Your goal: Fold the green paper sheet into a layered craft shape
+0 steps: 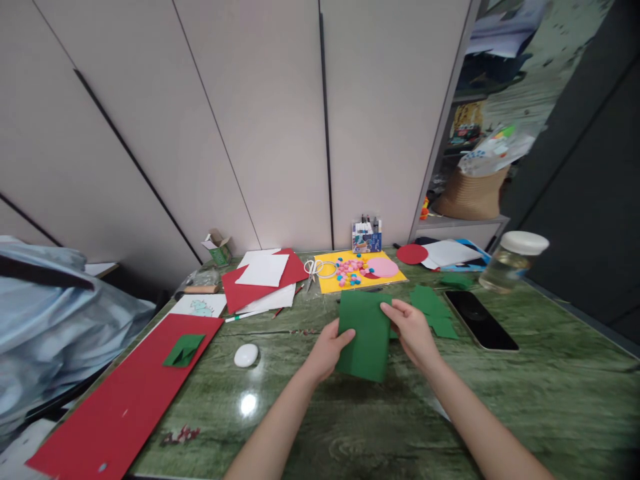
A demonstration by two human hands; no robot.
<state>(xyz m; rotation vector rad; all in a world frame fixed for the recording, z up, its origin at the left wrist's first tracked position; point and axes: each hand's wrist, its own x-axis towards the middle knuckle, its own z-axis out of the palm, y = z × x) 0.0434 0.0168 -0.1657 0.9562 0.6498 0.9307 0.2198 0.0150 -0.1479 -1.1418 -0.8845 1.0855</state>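
A green rectangular sheet of paper [367, 340] is held up over the table between my two hands. My left hand [327, 347] pinches its left edge, with the thumb lying on the front face. At the upper right corner, my right hand [410, 327] grips the same sheet between thumb and fingers. The fingers behind the paper are hidden. Just right of my right hand lie cut green paper pieces [433, 310]. On a long red sheet [125, 393] at the left rests a small folded green paper [184, 351].
Behind the sheet lie scissors [312, 272] and a yellow sheet [327, 283] with pink and blue pieces [353, 268]. A phone [481, 320] and a lidded jar [513, 263] stand to the right. A white rounded object [246, 355], pencils and red and white papers [265, 269] are on the left.
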